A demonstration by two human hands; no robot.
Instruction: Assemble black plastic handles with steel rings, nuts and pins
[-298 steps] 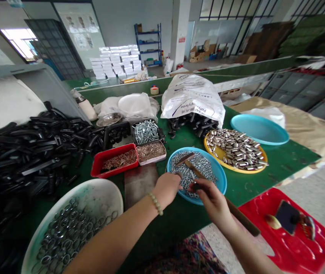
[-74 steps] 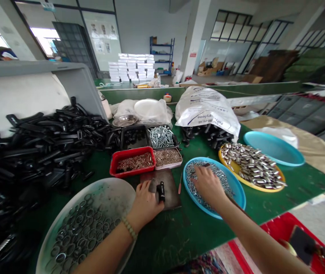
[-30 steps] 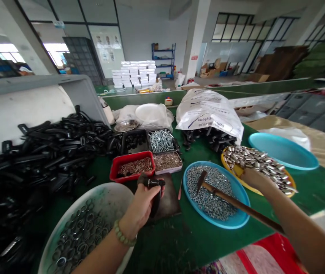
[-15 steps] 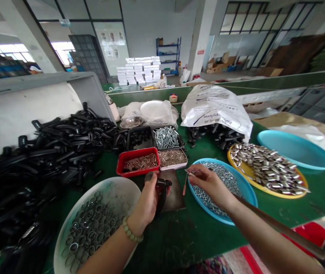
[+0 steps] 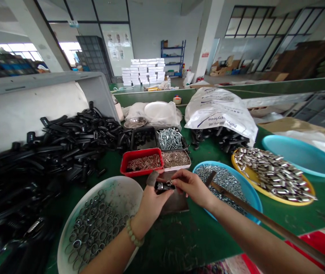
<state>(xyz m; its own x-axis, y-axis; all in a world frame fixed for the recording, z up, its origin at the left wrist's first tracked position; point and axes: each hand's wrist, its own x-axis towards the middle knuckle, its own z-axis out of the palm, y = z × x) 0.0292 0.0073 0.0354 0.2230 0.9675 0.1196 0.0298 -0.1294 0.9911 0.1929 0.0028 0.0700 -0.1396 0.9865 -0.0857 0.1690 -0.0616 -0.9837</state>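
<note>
My left hand [image 5: 150,203] is closed round a black plastic handle part [image 5: 162,186] above a dark metal plate [image 5: 176,201]. From the right, my right hand [image 5: 189,184] meets it, fingertips pinching a small shiny metal piece [image 5: 169,183] at the end of the black part. Its exact shape is partly hidden by the fingers. Below my right hand a blue tray [image 5: 260,207] holds many small metal nuts, and a hammer [image 5: 225,192] lies across it. To the left of my left hand, a white bowl [image 5: 135,182] contains metal rings.
Behind the hands stand a red bin [image 5: 122,167] of copper-coloured pins, a white tray [image 5: 176,168] of small rivets and a box of screws [image 5: 169,139]. Black parts [image 5: 73,144] are heaped on the left. A yellow tray [image 5: 276,198] with metal caps is on the right.
My right hand has moved left from over the blue tray to the black part, bringing the small metal piece. The black part has turned in my left hand. The hammer head now shows.
</note>
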